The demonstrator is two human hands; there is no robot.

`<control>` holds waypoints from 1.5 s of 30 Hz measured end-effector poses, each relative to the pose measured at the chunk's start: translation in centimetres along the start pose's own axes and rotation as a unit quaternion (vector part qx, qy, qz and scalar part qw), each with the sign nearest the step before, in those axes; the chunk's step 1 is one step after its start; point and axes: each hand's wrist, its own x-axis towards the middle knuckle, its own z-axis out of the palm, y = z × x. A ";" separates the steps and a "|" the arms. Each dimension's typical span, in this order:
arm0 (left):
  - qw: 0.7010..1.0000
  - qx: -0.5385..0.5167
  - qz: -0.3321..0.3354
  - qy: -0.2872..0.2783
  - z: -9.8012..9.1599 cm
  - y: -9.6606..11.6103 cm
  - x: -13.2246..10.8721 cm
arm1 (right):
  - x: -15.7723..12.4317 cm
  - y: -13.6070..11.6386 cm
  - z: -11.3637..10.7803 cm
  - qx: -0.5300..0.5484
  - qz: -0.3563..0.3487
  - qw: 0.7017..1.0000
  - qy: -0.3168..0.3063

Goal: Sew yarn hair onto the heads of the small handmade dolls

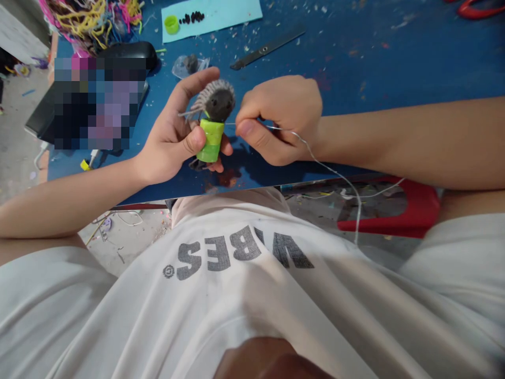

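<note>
My left hand (173, 131) grips a small doll figure (212, 139) by its bright green cylindrical body, thumb across the front. Its dark grey head (221, 104) has grey yarn along the top and side. A thin pale thread (335, 171) runs from the figure's neck to my right hand (282, 118), which pinches it between thumb and curled fingers. From there the thread trails down over the white shirt. Dark strands show under the green body, partly hidden by my left fingers.
On the blue table (366, 63) lie a flat dark blade (268, 50), a grey lump on clear plastic (191, 64), a light-blue card (224, 18) with a green cap and dark beads, and colourful yarn (94, 21). Red scissor handles (479, 9) sit far right; a red stool (418, 210) stands below.
</note>
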 end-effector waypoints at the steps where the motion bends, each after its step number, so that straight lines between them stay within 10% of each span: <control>1: 1.000 -0.001 -0.005 0.002 -0.1 0.0 0.0 | 0.0 -0.1 0.0 -0.007 0.017 1.000 -0.014; 45: 0.999 -0.024 0.021 -0.035 -0.2 -0.6 0.6 | -0.9 0.1 -0.6 -0.107 0.057 0.987 -0.101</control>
